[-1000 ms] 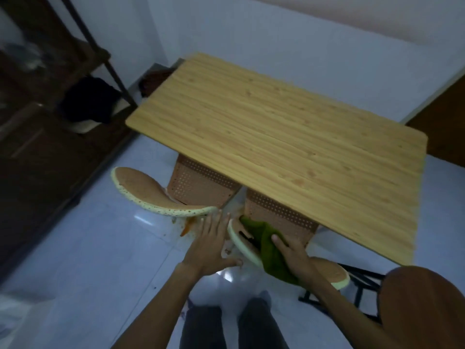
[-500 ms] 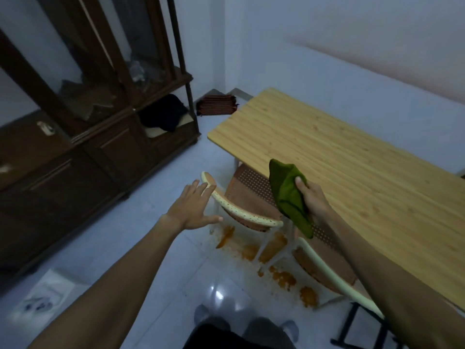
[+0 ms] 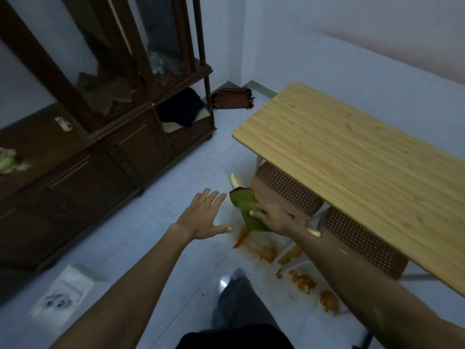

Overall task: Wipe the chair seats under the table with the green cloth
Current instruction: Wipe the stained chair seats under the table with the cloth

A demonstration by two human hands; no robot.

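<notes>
**Cloth lowered to the first chair**

Down has come my right hand (image 3: 273,217) since half a second back: it held the cloth (image 3: 247,210) raised at desk-edge height then, and now it sits lower, at the cream rim of the nearest chair (image 3: 286,191). My view has swung left too, so the dark cabinet (image 3: 100,137) fills more of the frame and the desk (image 3: 352,152) sits off to the right.

My right hand is closed around the green cloth, fingers wrapped over its lower fold, the upper end standing free above the knuckles. Whether the cloth actually touches the chair I cannot tell; it overlaps the rim from this angle. My left hand (image 3: 203,217) is open and empty, fingers spread, hovering over the floor (image 3: 125,248) just left of the cloth and touching nothing.

Two perforated brown chairs are tucked under the desk, the second chair (image 3: 364,240) further right, its seat mostly hidden. Orange spill patches (image 3: 266,253) lie on the tiles below them.

I judge that I have moved on to this chair and the wiping stroke is about to start. The seat lies largely under the desk, so I would probably need the free left hand to pull or steady the chair. Stepping in the spill is a risk.
</notes>
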